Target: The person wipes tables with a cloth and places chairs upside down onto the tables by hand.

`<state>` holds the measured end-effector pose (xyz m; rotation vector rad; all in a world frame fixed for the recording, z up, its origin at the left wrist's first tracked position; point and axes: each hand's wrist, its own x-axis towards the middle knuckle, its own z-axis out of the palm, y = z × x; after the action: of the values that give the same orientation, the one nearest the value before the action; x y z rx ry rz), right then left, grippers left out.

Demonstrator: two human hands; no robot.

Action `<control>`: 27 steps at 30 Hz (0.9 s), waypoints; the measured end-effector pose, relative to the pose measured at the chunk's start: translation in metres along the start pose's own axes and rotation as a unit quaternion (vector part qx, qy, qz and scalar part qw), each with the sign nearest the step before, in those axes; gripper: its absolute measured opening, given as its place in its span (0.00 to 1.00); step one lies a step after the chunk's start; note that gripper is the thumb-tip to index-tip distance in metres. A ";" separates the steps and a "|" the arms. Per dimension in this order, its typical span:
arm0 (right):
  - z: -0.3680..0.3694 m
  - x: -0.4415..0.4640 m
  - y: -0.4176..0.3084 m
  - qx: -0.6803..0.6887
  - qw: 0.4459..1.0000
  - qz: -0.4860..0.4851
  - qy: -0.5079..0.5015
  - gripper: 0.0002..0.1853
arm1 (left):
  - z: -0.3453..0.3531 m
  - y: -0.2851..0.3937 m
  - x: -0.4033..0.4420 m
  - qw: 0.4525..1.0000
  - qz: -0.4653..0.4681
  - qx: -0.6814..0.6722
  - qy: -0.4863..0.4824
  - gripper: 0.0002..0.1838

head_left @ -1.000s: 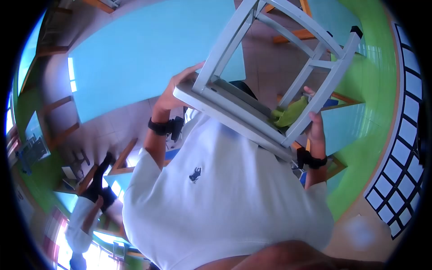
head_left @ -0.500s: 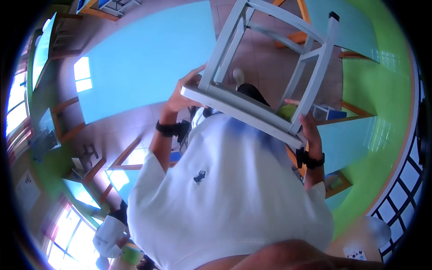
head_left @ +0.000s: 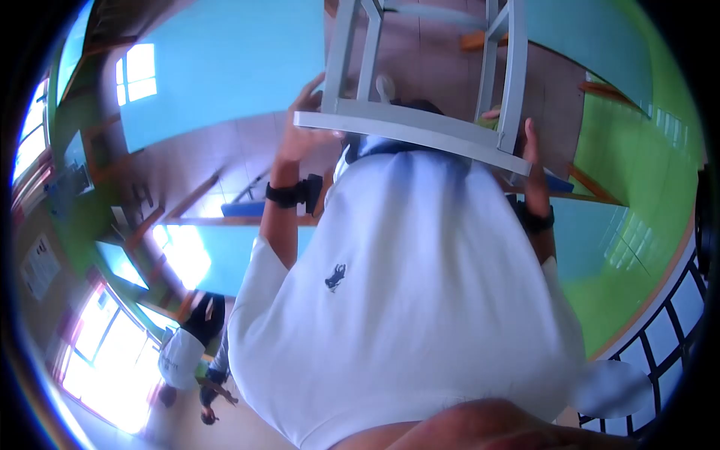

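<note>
A pale grey stool (head_left: 420, 124) is held out in front of my body, its flat seat towards me. Its legs point away and run out of the top of the view. My left hand (head_left: 304, 124) is closed around the left end of the seat, with the thumb along the near side. At the right end my right hand (head_left: 531, 154) grips the stool beside a leg. Some of its fingertips show on the inner side of that leg, while the rest are hidden. Both wrists wear black bands.
A large light-blue table (head_left: 232, 67) stands ahead on the left. Another blue table (head_left: 592, 37) is at the right, near a green wall (head_left: 637, 225). More wood-framed tables (head_left: 225, 255) are behind me. Other people (head_left: 180, 356) appear at the lower left, by a bright window (head_left: 112, 360).
The stool has swung from a steep slant to nearly level across the view and shifted upward, so its leg ends have left the frame. Both hands have stayed on it. The room has shifted around me.
</note>
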<state>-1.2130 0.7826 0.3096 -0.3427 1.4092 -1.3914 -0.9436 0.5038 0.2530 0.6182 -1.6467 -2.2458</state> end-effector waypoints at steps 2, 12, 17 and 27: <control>0.000 -0.013 0.003 -0.008 1.000 -0.015 0.010 0.36 | 0.011 -0.006 -0.019 1.000 0.028 -0.002 0.014 0.58; -0.048 -0.081 0.006 -0.124 0.990 -0.064 -0.006 0.32 | 0.103 -0.048 -0.116 0.990 0.088 -0.002 0.111 0.60; -0.065 -0.066 -0.001 -0.088 0.992 -0.052 -0.075 0.32 | 0.132 -0.036 -0.130 0.982 0.117 -0.032 0.144 0.55; -0.098 0.032 -0.039 -0.068 0.988 -0.064 -0.121 0.31 | 0.139 -0.013 -0.080 0.965 0.145 0.054 0.212 0.60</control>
<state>-1.3213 0.7991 0.3028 -0.6781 1.3003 -1.3094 -0.9432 0.6610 0.2897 0.7646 -1.5300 -1.6873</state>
